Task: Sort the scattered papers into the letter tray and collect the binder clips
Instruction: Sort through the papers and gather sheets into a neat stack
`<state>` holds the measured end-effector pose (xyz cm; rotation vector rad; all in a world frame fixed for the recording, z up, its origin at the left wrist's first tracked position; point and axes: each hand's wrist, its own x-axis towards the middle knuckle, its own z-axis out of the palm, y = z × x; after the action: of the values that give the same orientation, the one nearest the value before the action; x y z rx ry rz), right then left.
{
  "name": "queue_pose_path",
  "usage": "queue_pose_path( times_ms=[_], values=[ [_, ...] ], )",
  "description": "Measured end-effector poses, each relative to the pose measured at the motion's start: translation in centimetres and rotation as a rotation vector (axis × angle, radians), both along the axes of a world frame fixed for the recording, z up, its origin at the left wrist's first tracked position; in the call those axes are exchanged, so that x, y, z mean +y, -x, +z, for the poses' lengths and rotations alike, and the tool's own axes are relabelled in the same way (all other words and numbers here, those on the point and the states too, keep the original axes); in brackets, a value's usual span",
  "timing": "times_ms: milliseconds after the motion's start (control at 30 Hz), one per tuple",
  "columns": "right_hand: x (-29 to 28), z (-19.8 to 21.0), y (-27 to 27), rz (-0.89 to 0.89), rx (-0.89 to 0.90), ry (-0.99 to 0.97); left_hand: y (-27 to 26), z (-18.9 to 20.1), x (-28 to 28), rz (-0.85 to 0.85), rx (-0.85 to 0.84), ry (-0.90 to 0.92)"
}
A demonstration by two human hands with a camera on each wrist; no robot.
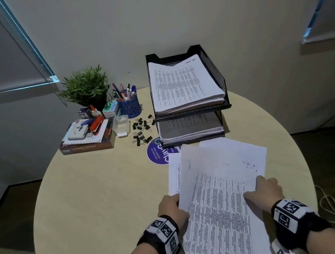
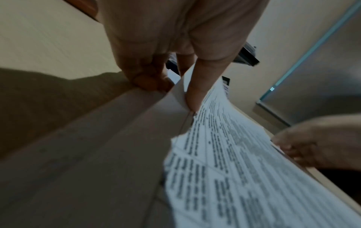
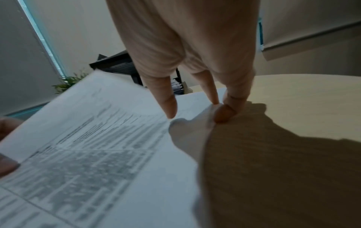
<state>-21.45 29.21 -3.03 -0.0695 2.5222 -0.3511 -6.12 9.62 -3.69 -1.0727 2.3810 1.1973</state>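
Judging from filled tiers of the letter tray [image 1: 215, 72] at twelve o'clock, most sorting is done, while loose papers [image 1: 218, 184] are pinched by left hand [image 1: 171, 208] and right hand [image 1: 263, 190], and binder clips [image 1: 142, 130] at eleven o'clock are left uncollected.

Round wooden table [image 1: 99, 202] under the hands, green plant [image 1: 86, 87] far ahead to the left, blue pen cup [image 1: 129, 107] beside it, pile of books [image 1: 87, 139], purple round sticker [image 1: 157, 152] ahead of the hands.
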Motion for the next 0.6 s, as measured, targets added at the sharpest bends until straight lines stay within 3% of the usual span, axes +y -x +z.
queue_pose_path(
  times_ms=[100, 300, 400, 600],
  values=[
    [-0.8, 0.1, -1.3, 0.011, 0.036, -0.054, -0.6, -0.6, 0.4, -0.081, -0.025, 0.251],
    [-2.1, -0.1, -2.7, -0.027, 0.029, -0.011, -0.5, -0.3, -0.1, 0.010, -0.017, 0.168],
    [-2.5, -0.4, -3.2, -0.031, 0.031, 0.037, -0.5, -0.9, -0.7, -0.061, 0.005, 0.113],
    [-2.2, -0.9, -3.3, -0.084, 0.004, 0.093, -1.4, -1.3, -1.8, -0.117, -0.019, 0.213]
  ],
)
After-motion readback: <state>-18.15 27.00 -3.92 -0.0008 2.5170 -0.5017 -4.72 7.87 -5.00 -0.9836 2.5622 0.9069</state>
